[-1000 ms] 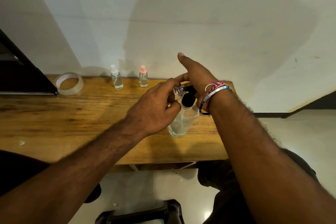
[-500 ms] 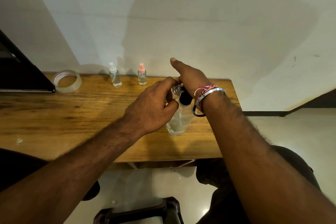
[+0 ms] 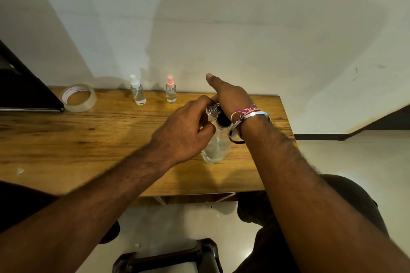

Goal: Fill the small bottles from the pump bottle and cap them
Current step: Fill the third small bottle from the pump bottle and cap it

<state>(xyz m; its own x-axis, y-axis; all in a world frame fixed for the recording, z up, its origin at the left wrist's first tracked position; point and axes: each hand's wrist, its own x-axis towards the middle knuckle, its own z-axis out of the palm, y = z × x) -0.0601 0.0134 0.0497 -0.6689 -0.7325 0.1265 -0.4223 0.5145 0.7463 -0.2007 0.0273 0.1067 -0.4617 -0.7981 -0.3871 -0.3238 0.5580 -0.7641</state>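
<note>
- Small bottle [image 3: 211, 111]: clear, threaded neck bare and uncapped, tilted, held against the spout of the pump bottle; fill level hidden by fingers.
- Pump bottle [image 3: 216, 147]: landmark; clear body, black pump head, standing upright on the table near its right end.
- Left hand [image 3: 184, 133]: just left of the pump bottle, fingers and thumb curled round the small bottle, gripping it at the spout.
- Right hand [image 3: 228, 95]: over the pump head, palm down, thumb stretched out straight; other fingers hidden behind the hand, so closed or flat cannot be told. Bangle and threads on the wrist.
- White-capped bottle [image 3: 137, 93]: well behind and left of the pump bottle, by the wall; capped, liquid inside.
- Pink-capped bottle [image 3: 170, 92]: behind the pump bottle, capped, liquid inside.
- Tape roll [image 3: 79, 97]: far left of the pump bottle, at the back edge.
- Table [image 3: 66, 139]: wooden.
- Step judged: filling the third small bottle, two seemingly finished.
- Next move calls for: steady presses with the neck kept under the spout, then fetching its cap; no loose cap in view.
</note>
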